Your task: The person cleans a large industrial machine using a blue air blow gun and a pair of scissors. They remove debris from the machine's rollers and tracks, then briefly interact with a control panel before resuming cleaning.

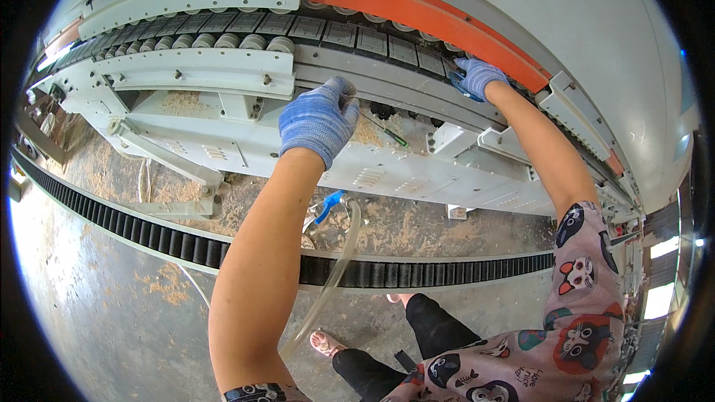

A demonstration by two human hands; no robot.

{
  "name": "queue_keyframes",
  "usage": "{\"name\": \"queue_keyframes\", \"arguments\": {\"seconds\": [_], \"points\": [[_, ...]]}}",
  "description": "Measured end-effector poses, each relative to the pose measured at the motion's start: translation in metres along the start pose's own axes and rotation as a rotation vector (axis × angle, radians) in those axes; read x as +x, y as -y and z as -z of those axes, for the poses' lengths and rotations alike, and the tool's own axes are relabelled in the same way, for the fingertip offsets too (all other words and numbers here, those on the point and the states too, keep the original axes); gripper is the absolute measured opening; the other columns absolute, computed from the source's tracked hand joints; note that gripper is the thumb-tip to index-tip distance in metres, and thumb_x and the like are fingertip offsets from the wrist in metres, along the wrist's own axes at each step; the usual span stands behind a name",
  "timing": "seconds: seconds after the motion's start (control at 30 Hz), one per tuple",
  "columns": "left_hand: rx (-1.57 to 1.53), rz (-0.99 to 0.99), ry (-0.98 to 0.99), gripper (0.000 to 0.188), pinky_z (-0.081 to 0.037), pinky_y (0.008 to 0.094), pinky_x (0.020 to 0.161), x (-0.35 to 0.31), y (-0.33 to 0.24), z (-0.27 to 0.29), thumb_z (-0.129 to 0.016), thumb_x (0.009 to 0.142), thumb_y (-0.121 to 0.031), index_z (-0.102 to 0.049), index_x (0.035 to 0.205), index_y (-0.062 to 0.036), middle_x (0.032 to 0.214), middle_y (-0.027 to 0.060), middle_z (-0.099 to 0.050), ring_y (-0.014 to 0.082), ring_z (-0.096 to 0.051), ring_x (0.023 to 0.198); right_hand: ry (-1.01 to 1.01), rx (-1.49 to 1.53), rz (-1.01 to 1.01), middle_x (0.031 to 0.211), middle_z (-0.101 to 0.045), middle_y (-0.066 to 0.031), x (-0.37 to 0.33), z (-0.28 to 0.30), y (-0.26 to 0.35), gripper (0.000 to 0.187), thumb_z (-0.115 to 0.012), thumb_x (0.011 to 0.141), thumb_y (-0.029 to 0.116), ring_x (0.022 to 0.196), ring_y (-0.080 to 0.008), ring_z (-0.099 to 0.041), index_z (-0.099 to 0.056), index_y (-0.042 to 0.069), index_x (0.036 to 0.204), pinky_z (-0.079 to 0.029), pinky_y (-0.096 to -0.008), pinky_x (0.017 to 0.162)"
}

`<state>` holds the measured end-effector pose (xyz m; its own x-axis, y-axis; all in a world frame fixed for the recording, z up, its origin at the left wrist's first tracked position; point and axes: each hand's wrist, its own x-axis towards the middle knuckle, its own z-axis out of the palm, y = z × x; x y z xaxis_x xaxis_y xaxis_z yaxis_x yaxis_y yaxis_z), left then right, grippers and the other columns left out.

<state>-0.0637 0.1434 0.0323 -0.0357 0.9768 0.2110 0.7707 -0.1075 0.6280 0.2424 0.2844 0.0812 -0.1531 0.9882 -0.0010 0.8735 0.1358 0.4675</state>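
Note:
My left hand (pixel 319 120), in a blue-and-white knit glove, is over the near edge of the machine's grey metal rail (pixel 402 85). Its fingers are curled in, and whatever they hold is hidden. Just right of it, a thin tool with a green handle (pixel 395 137) rests at a slant on the dusty ledge. Farther right, my right hand (pixel 482 78), gloved alike, reaches to the chain of dark rectangular pads (pixel 372 41). Its fingers are bent around the edge of a dark blue item (pixel 463 89) that I cannot make out.
An orange guard (pixel 432 11) runs above the pads, with rollers beneath it. Below the machine hangs a clear hose (pixel 346 246) beside a blue lever handle (pixel 328 206). A black ribbed track (pixel 402 274) crosses in front of my legs. Sawdust (pixel 167 283) lies on the floor.

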Motion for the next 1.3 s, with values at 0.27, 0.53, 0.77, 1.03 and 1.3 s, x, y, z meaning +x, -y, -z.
{"name": "queue_keyframes", "arguments": {"seconds": [0.27,0.53,0.77,1.03,1.3], "points": [[-0.046,0.028,0.029,0.02,-0.05,0.0395,0.078,-0.005,-0.007,0.002,-0.057,0.084,-0.033,-0.062,0.099,-0.0211,0.091,0.0064,-0.068,0.0281,-0.063,0.088,-0.183,0.088,-0.051,0.12,-0.057,-0.0154,0.021,-0.039,-0.022,0.046,-0.06,0.08,0.036,0.111,-0.0337,-0.053,-0.057,0.014,0.12,-0.042,-0.041,0.096],[-0.057,-0.019,-0.034,0.024,-0.05,0.0363,0.074,-0.01,0.0,0.004,-0.059,0.083,-0.034,-0.063,0.102,-0.0193,0.09,0.0052,-0.069,0.0244,-0.066,0.08,-0.116,0.015,0.038,0.128,-0.05,-0.0147,0.012,-0.023,-0.012,0.044,-0.058,0.083,0.035,0.115,-0.0332,-0.05,-0.056,0.013,0.121,-0.04,-0.0409,0.097],[-0.052,-0.031,0.009,0.025,-0.049,0.0383,0.08,-0.014,-0.001,0.006,-0.055,0.085,-0.034,-0.063,0.103,-0.0188,0.094,0.0075,-0.068,0.0275,-0.063,0.091,-0.116,0.069,-0.013,0.128,-0.051,-0.0159,0.01,-0.031,-0.016,0.043,-0.054,0.085,0.033,0.117,-0.0339,-0.048,-0.055,0.014,0.123,-0.038,-0.0417,0.099],[-0.052,-0.037,-0.038,0.025,-0.05,0.0375,0.076,-0.014,0.01,0.011,-0.058,0.083,-0.035,-0.063,0.101,-0.0179,0.092,0.0068,-0.068,0.0284,-0.064,0.085,-0.098,0.17,-0.057,0.13,-0.05,-0.0152,0.016,-0.017,0.008,0.043,-0.053,0.085,0.03,0.118,-0.0328,-0.049,-0.052,0.016,0.126,-0.038,-0.0409,0.1],[-0.059,-0.01,0.008,0.024,-0.049,0.0393,0.08,-0.016,0.002,0.016,-0.056,0.084,-0.034,-0.063,0.1,-0.018,0.092,0.0092,-0.068,0.0283,-0.063,0.09,-0.028,-0.011,0.005,0.13,-0.05,-0.0147,0.002,-0.004,0.008,0.046,-0.048,0.087,0.031,0.118,-0.0326,-0.05,-0.047,0.018,0.131,-0.039,-0.0414,0.099]]}}
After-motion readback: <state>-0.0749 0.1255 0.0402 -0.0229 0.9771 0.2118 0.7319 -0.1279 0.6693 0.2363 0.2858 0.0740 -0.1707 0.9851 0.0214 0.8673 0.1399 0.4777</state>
